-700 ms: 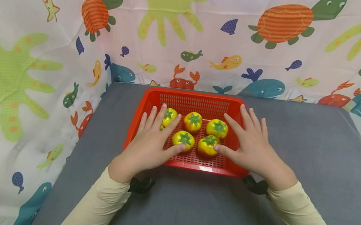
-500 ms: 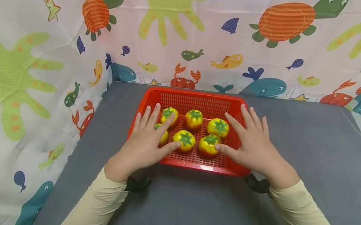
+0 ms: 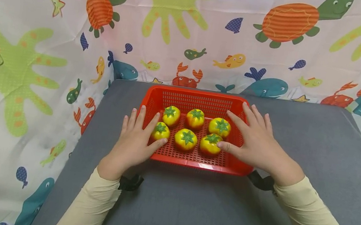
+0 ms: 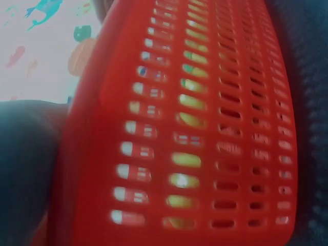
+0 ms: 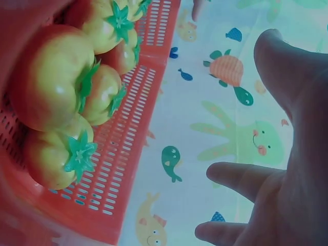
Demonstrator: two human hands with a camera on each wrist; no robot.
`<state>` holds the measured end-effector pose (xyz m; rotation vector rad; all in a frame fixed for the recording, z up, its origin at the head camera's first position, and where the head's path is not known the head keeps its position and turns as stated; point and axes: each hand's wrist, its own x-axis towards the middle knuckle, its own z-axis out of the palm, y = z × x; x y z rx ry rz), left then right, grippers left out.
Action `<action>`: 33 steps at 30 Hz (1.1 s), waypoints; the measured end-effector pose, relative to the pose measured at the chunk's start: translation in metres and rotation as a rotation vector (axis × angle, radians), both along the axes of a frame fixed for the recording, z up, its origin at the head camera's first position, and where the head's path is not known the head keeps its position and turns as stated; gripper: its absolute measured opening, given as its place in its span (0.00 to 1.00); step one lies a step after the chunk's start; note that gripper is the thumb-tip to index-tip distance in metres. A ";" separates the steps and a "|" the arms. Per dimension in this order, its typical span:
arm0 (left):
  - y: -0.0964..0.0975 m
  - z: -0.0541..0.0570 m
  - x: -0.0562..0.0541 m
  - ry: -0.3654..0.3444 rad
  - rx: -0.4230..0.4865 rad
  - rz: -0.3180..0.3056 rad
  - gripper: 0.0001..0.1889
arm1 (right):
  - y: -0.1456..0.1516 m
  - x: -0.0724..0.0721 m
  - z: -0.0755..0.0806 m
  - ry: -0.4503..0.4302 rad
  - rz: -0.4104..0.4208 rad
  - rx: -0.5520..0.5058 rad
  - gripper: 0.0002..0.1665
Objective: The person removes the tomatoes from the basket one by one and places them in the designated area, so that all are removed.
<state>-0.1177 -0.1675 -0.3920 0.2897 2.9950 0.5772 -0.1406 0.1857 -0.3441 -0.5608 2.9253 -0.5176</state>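
A red slotted plastic basket (image 3: 194, 164) stands on the table, holding several yellow-and-red tomato-like fruits (image 3: 185, 140) with green star-shaped tops. My left hand (image 3: 131, 142) hovers over the basket's left rim, fingers spread, its thumb overlapping the front left fruit (image 3: 160, 131). Over the right end, my right hand (image 3: 259, 144) is spread too, thumb tip at the front right fruit (image 3: 210, 144). Nothing is held in either hand. In the left wrist view the basket wall (image 4: 210, 148) fills the picture, yellow fruit showing through its slots. The right wrist view shows the right thumb (image 5: 279, 61) apart from the fruits.
A grey cloth covers the table (image 3: 182, 206) around the basket. Behind and to the left hangs a white curtain (image 3: 169, 62) printed with sea animals, close to the basket's far edge. Dark straps (image 3: 261, 180) circle both wrists.
My left hand has moved left and slightly back toward me, uncovering the fruits on the left. The right hand stays spread over the right end; the whole view has shifted slightly.
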 end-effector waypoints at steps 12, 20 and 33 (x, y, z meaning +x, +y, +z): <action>-0.014 -0.007 -0.003 -0.042 0.015 0.097 0.51 | -0.016 -0.020 0.015 -0.007 0.048 -0.016 0.59; -0.013 -0.011 -0.005 -0.017 -0.015 0.103 0.50 | -0.035 -0.036 0.017 -0.009 0.107 -0.026 0.57; -0.013 -0.015 -0.003 0.044 0.014 0.122 0.43 | -0.065 -0.066 0.002 -0.118 0.106 -0.056 0.48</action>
